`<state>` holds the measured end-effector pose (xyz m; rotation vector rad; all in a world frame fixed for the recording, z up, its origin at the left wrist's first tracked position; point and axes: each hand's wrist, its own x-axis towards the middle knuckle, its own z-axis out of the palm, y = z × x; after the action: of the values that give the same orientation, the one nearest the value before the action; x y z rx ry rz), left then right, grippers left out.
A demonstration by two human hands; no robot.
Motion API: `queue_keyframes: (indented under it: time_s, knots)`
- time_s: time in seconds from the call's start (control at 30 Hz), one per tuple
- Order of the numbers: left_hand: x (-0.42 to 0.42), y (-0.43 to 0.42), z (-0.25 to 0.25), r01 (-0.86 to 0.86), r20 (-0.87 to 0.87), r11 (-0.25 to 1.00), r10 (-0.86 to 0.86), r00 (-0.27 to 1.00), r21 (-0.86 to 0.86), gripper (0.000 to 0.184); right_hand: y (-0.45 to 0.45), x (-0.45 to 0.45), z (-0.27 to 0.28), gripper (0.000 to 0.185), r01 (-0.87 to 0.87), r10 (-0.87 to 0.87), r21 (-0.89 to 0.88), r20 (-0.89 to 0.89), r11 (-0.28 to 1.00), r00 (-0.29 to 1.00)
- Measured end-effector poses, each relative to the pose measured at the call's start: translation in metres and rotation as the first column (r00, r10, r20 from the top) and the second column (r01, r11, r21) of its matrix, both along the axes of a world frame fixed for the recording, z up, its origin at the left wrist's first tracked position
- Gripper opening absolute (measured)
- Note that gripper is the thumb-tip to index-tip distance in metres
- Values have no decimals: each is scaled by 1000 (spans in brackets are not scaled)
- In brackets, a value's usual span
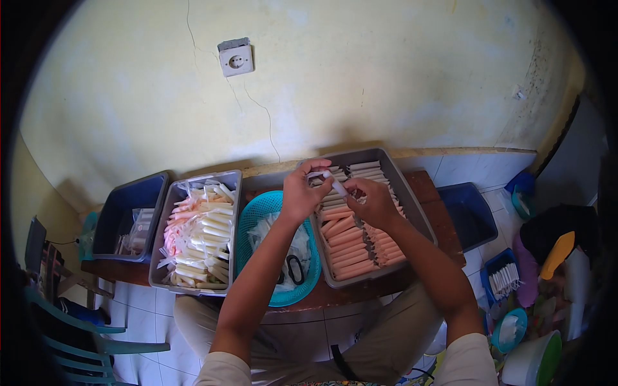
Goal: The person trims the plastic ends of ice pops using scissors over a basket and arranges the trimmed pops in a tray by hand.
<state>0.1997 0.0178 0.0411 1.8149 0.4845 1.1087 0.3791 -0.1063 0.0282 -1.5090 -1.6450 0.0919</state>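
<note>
Both hands meet above the grey tray (421,222) around a short, whitish stick (336,185), possibly wrapped in plastic. My left hand (304,194) pinches its upper end between curled fingers. At the lower end, my right hand (374,204) is closed, thumb and forefinger together. Beneath them lie neat rows of similar sticks: orange-pink sticks (347,239) in front, paler beige sticks (365,168) at the back. Left of the tray stands a turquoise basket (242,248) with clear plastic bags (299,244) and black-handled scissors (295,269).
A second grey tray (156,257) holds bagged white, yellow and pink sticks. Farther left is a dark blue bin (106,225). The brown bench (444,222) backs onto a wall. A green chair (71,347) stands left; on the right floor are a blue bin (467,215) and tubs.
</note>
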Motion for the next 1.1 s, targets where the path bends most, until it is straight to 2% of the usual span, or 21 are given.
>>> queue_keyframes:
  time_s: [0.03, 0.07, 0.1, 0.23, 0.3, 0.4, 0.5, 0.57, 0.63, 0.87, 0.93, 1.0, 1.1]
  knots:
    - [-7, -5, 3, -6, 5, 1000, 6, 1000, 2, 31, -5, -11, 6, 21, -23, 18, -45, -93, 999, 995]
    - [-14, -11, 6, 23, 80, 995, -15, 997, -97, 29, -8, -20, 8, 22, -49, 32, -89, -187, 995, 982]
    - [-21, -16, 6, 59, 159, 980, -29, 987, -191, 28, -9, -27, 7, 22, -55, 38, -87, -182, 995, 983]
    - [-43, -25, -7, 152, 253, 946, -79, 964, -286, 26, -8, -57, -3, 25, -123, 94, -66, -338, 990, 937]
    - [-54, -33, -9, 117, 217, 947, -52, 975, -298, 23, -7, -70, -4, 26, -165, 128, -62, -394, 984, 910]
    - [-75, -33, -11, 63, 151, 960, -22, 988, -271, 21, -10, -86, 1, 25, -202, 135, -151, -365, 968, 921]
    - [-98, -28, -13, 23, 82, 970, -3, 997, -240, 21, -7, -99, 9, 24, -159, 80, -240, -308, 958, 948]
    - [-114, -24, -14, 0, 59, 974, 14, 998, -227, 22, -4, -105, 8, 24, -230, 157, -94, -485, 969, 860]
    - [-129, -25, -13, -64, -68, 981, 52, 996, -182, 25, 0, -114, 8, 25, -233, 181, -52, -478, 971, 860]
    - [-162, -29, -24, -83, -145, 993, 70, 987, -88, 27, 19, -139, 4, 26, -221, 238, 90, -395, 971, 887]
    - [-167, -31, -23, -75, -159, 997, 68, 985, -35, 27, 23, -143, 1, 24, -218, 230, 77, -413, 973, 881]
    - [-172, -33, -22, -62, -192, 996, 48, 980, -67, 27, 26, -144, -2, 24, -216, 223, 63, -427, 974, 876]
    - [-181, -34, -24, -47, -247, 995, 23, 969, -89, 27, 29, -142, -7, 22, -228, 179, -51, -459, 972, 870]
